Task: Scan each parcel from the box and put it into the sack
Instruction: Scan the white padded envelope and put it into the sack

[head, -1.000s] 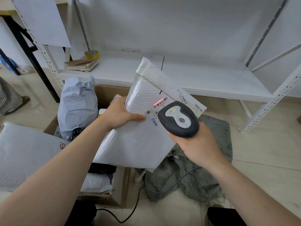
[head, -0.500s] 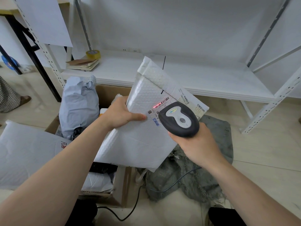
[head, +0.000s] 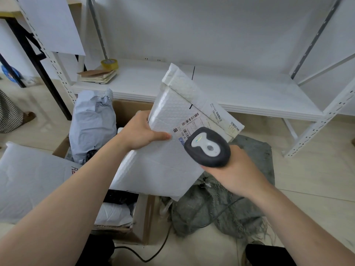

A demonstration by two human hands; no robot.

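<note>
My left hand grips the left edge of a white bubble-mailer parcel, thumb across its front, holding it tilted above the cardboard box. The parcel's label with barcodes faces me. My right hand grips a dark grey barcode scanner close over the label's lower edge. No red light shows on the barcode. The grey-green woven sack lies crumpled on the floor under my right hand, right of the box.
The box holds a grey poly-bag parcel and other white parcels. A large white mailer lies at the left. A white metal shelf stands behind, with a tape roll and papers. The scanner cable runs along the floor.
The red scan line on the barcode has gone out. The parcel, scanner and both hands have stayed nearly in place.
</note>
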